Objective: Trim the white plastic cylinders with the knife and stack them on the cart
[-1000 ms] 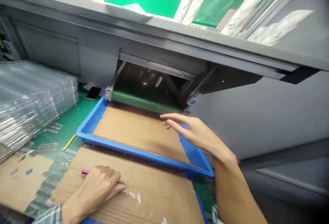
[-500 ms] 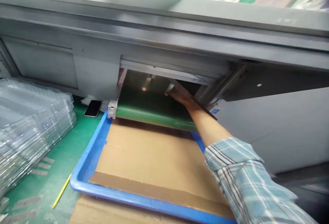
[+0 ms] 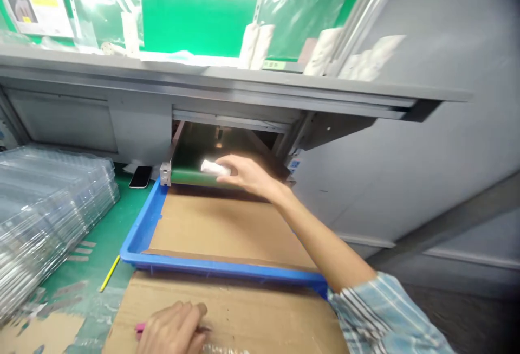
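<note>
Under the long grey steel shelf (image 3: 203, 89), at the mouth of the dark opening beneath it, our right hand (image 3: 249, 175) is half closed on a short white cylindrical roll (image 3: 214, 168), which sits at the fingertips just above a green rubber conveyor belt (image 3: 190, 177). Thumb and fingers appear to pinch it, though we cannot tell how firmly. Our left hand (image 3: 173, 329) rests low on a flat brown corrugated cardboard sheet (image 3: 264, 316), curled around a pink marker (image 3: 140, 328), with only its end showing. Between the hands lies a shallow blue plastic tray (image 3: 203, 265) lined with brown cardboard (image 3: 215, 229). Off to the left are a stack of clear moulded plastic trays (image 3: 52, 207), a black smartphone (image 3: 140, 177) and a thin yellow pencil (image 3: 109, 272). A light, steady pinch seems best here, since a round roll could easily slip away on the curved belt, and our wrist should stay clear of the steel edges around the opening. Compared with half a second ago, our right arm has drawn back from deep inside the opening, and our view has tipped up, showing more of the shelf and the green panel behind it
</note>
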`<state>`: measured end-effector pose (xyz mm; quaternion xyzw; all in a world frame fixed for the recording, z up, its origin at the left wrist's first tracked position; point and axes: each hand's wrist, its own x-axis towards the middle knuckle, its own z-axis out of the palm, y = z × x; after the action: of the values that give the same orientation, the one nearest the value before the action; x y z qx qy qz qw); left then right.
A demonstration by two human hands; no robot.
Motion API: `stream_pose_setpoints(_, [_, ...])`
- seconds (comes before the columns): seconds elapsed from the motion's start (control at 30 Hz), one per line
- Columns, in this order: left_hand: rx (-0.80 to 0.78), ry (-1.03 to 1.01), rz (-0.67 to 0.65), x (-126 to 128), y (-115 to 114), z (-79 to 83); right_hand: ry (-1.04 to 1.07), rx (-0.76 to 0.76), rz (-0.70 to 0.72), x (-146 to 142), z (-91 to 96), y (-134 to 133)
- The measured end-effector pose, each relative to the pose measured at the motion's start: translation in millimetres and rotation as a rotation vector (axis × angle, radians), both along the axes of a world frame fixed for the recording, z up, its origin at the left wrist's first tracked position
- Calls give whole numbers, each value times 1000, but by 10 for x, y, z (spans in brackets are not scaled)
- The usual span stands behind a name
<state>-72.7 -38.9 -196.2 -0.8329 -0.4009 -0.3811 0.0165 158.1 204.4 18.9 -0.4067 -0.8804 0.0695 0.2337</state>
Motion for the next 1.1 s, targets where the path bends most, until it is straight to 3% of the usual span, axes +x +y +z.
stream_pose_setpoints(0.1, [1, -113, -16, -11, -100, 365, 129, 47, 86, 74, -22, -702])
stream_pose_setpoints(0.23, [-73, -200, 112, -9, -208, 1042, 316, 87, 219, 221, -98, -1392])
stream_pose_setpoints(0.37, [-227, -300, 64, 92, -1, 1647, 408, 125, 275, 306, -128, -1698])
stream_pose_setpoints(0.47, [-392, -375, -103, 233, 298, 1907, 469, 169, 311, 338, -137, -1726])
stream_pose_setpoints(0.57, [-461, -469, -215, 395, 551, 1997, 609, 97, 248, 395, -138, -1678])
stream_pose_setpoints(0.7, [-520, -530, -271, 541, 729, 1954, 787, -153, 168, 502, -122, -1621])
stream_pose_setpoints(0.9, [-544, -549, -293, 544, 832, 1839, 800, -144, 164, 543, -106, -1600])
stream_pose_setpoints(1.1, [-429, -525, -274, 486, 846, 1841, 931, -312, 235, 486, -158, -1557])
